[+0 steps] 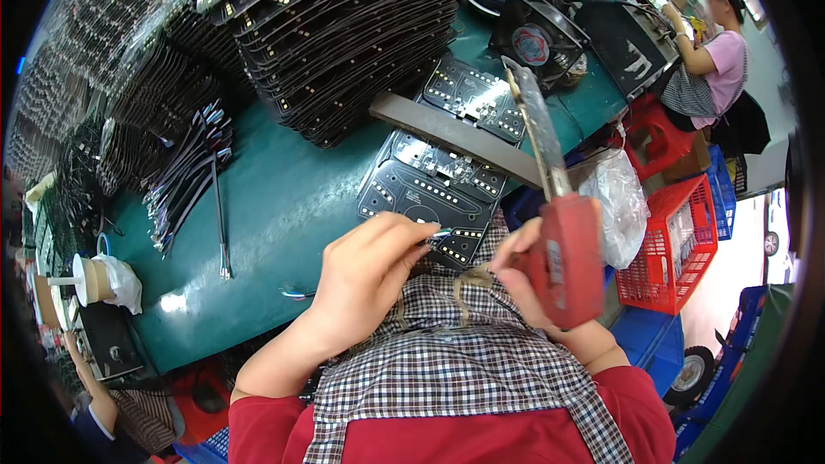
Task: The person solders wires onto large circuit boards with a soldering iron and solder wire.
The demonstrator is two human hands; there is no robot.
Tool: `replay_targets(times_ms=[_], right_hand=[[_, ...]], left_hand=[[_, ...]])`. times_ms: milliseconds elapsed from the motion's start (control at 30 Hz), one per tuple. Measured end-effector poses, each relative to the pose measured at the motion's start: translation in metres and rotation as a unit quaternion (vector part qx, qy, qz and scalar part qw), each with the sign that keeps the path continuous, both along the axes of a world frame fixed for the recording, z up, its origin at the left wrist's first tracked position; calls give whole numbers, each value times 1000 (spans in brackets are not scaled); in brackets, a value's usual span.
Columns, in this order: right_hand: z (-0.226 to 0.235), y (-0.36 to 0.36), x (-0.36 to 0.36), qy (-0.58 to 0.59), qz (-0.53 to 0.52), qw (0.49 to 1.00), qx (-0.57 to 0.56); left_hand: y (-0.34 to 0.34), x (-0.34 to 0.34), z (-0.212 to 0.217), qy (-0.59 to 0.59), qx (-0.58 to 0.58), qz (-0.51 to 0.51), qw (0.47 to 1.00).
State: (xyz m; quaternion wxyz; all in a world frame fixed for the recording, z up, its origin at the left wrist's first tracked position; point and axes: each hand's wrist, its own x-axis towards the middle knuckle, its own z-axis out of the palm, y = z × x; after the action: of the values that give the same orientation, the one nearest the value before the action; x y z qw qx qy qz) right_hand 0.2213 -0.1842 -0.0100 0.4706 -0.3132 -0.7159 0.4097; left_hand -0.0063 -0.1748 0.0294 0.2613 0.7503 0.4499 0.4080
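My left hand (365, 262) is closed in a pinch over the near end of a black circuit board (423, 192) dotted with small pale LEDs. Short thin wires (443, 233) show at its fingertips, touching or just above the board. My right hand (524, 279) is wrapped round a red gun-shaped tool (567, 262), whose long metal shaft (541, 133) points away from me, raised above the table's right side. A flat dark bar (460, 136) lies across this board and a similar board (468, 90) beyond it. The grip hides part of my right fingers.
Tall stacks of similar boards (344, 43) stand at the back. Bundled black cables (193, 176) lie on the green table (275, 180). A black fan (537, 39) stands back right. Red crates (670, 241) and a clear bag (614, 206) are right. A co-worker (709, 60) sits far right.
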Motion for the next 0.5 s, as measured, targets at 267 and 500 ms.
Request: replay_targets(times_ms=[267,500], right_hand=[[16,-72,72,119,2,942,-314],[10,-79,69,20,-19,958,-287]], left_hand=[[-36,3,-41,161,144,140,966],[-37,7,-47,148,111,183,966]])
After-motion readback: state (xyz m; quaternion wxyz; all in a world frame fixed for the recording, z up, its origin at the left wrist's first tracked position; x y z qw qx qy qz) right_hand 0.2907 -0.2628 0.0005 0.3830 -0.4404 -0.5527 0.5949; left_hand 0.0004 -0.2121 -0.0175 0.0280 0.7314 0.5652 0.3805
